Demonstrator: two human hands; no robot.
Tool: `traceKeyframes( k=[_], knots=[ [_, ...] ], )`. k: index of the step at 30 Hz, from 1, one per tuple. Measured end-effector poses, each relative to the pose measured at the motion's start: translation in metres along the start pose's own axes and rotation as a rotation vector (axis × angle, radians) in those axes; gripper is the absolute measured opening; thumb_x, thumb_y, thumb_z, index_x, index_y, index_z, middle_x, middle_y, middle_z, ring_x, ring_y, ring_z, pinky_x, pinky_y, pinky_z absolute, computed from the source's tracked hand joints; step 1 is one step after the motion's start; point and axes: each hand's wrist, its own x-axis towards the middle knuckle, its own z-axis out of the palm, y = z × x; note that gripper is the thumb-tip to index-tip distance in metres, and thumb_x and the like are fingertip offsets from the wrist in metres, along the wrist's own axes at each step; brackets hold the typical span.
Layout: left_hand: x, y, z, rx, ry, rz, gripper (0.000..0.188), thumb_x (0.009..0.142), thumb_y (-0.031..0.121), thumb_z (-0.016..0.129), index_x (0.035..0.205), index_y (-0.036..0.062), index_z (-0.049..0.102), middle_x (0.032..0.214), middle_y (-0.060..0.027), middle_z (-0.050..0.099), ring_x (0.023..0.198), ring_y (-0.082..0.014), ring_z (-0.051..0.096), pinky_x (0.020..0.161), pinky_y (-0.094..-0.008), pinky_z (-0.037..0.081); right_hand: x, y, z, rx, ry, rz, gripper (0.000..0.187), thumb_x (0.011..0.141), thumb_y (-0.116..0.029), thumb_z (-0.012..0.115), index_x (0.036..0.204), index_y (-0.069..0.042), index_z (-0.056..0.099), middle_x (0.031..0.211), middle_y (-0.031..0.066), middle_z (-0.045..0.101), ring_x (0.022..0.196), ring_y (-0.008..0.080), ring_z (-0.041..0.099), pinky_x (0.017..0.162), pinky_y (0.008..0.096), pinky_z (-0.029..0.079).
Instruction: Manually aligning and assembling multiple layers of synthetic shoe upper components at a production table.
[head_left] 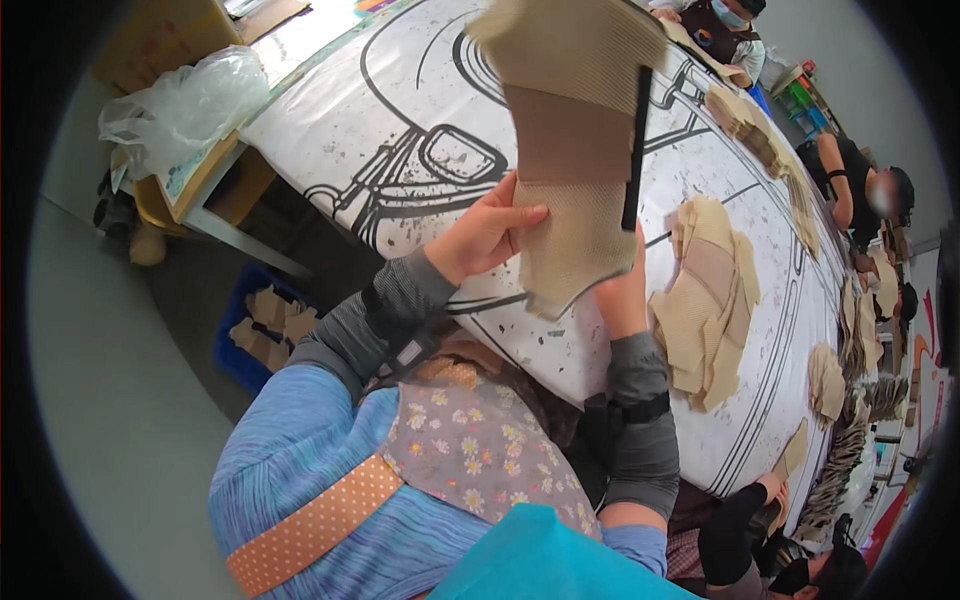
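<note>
A beige ribbed fabric panel (575, 235) with a brown band across its middle is held up above the table. Along its right edge runs a black strip (637, 150). My left hand (490, 230) grips the panel's left edge, its thumb lying on the front face and the other fingers mostly behind. At the lower right edge, my right hand (622, 298) holds the same panel; its fingers are largely hidden behind the fabric. To the right of my right hand, a stack of similar beige panels (705, 300) lies on the table.
The white table covering (330, 95) bears thick black line drawings. A clear plastic bag (190, 105) sits on a side table at the left. Below it, a blue crate (235, 335) holds beige pieces. Several co-workers sit along the right side among more fabric piles (765, 150).
</note>
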Motion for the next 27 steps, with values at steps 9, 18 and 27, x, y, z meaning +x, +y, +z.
traceKeyframes(
  k=[9, 18, 27],
  knots=[
    [-0.044, 0.03, -0.006, -0.084, -0.099, 0.192, 0.058, 0.093, -0.008, 0.052, 0.146, 0.0147, 0.043, 0.138, -0.0089, 0.054, 0.126, -0.0233, 0.055, 0.107, -0.0389, 0.045, -0.005, -0.008, -0.007, -0.147, 0.015, -0.024, 0.039, 0.087, -0.01, 0.067, 0.123, 0.001, 0.058, 0.147, 0.0246, 0.042, 0.135, 0.0386, 0.042, 0.111, 0.0412, 0.037],
    [-0.211, 0.176, -0.065, 0.185, 0.124, 0.795, 0.033, 0.1, 0.013, 0.054, 0.133, 0.0077, 0.055, 0.13, -0.0085, 0.062, 0.123, -0.0235, 0.057, 0.106, -0.0416, 0.045, -0.007, 0.0, -0.006, -0.173, 0.021, -0.056, 0.032, 0.088, -0.012, 0.068, 0.118, -0.003, 0.062, 0.147, 0.024, 0.042, 0.135, 0.0374, 0.043, 0.111, 0.0423, 0.036],
    [-0.397, 0.161, -0.177, 0.26, 1.217, 1.37, 0.052, 0.094, 0.004, 0.062, 0.143, 0.0104, 0.045, 0.144, -0.0103, 0.05, 0.133, -0.0276, 0.048, 0.109, -0.0385, 0.043, -0.004, 0.0, -0.005, -0.219, -0.094, 0.0, 0.031, 0.091, -0.013, 0.066, 0.12, -0.004, 0.063, 0.151, 0.0214, 0.039, 0.139, 0.035, 0.039, 0.114, 0.0411, 0.031]
  ],
)
